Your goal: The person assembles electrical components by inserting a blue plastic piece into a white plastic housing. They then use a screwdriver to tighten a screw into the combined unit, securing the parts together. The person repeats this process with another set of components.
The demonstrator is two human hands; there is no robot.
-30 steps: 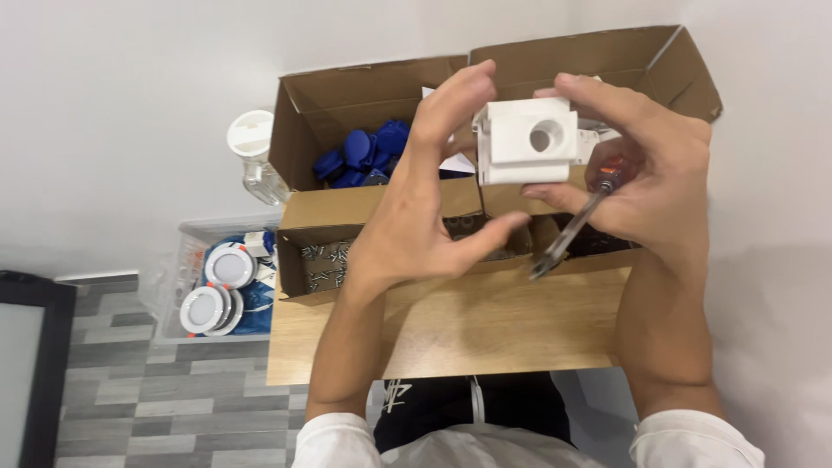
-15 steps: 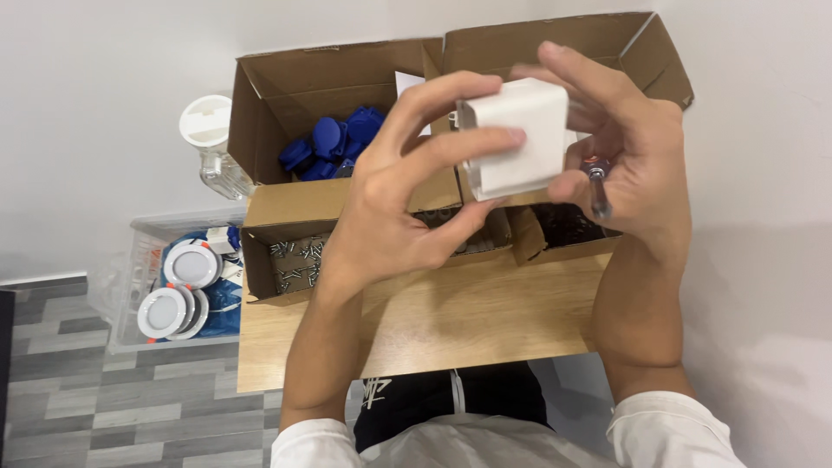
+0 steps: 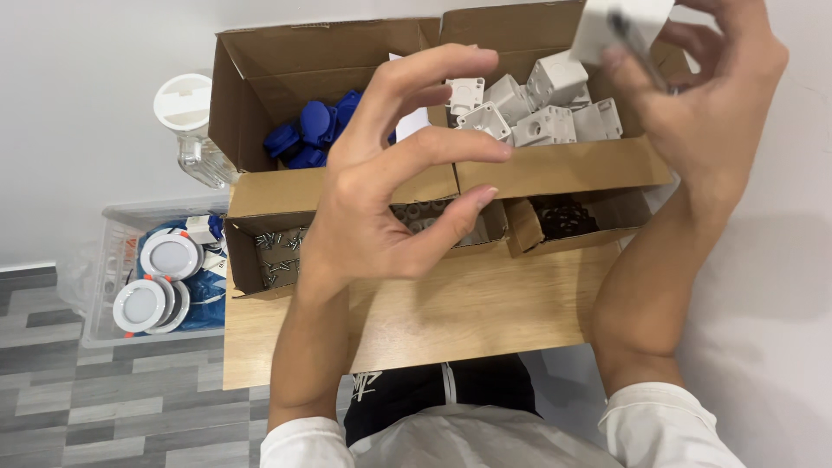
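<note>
My right hand (image 3: 711, 104) is raised at the top right, over the far cardboard box. It grips a white square plastic housing (image 3: 620, 22), partly cut off by the frame's top edge, with a screwdriver shaft (image 3: 640, 50) pinned against it. My left hand (image 3: 390, 182) hovers in the middle with its fingers spread and curled, holding nothing. It hangs above the row of small boxes and hides part of them. Several more white housings (image 3: 537, 113) lie in the box below the right hand.
A cardboard box holds blue caps (image 3: 312, 130). Small boxes hold screws (image 3: 277, 251) and black rings (image 3: 563, 217) on the wooden table (image 3: 468, 321). A clear jar with a white lid (image 3: 186, 113) stands at left. A plastic bin of round white lamps (image 3: 160, 277) sits on the floor.
My left hand has let go of the white housing and opened. My right hand has carried the housing and screwdriver up to the right.
</note>
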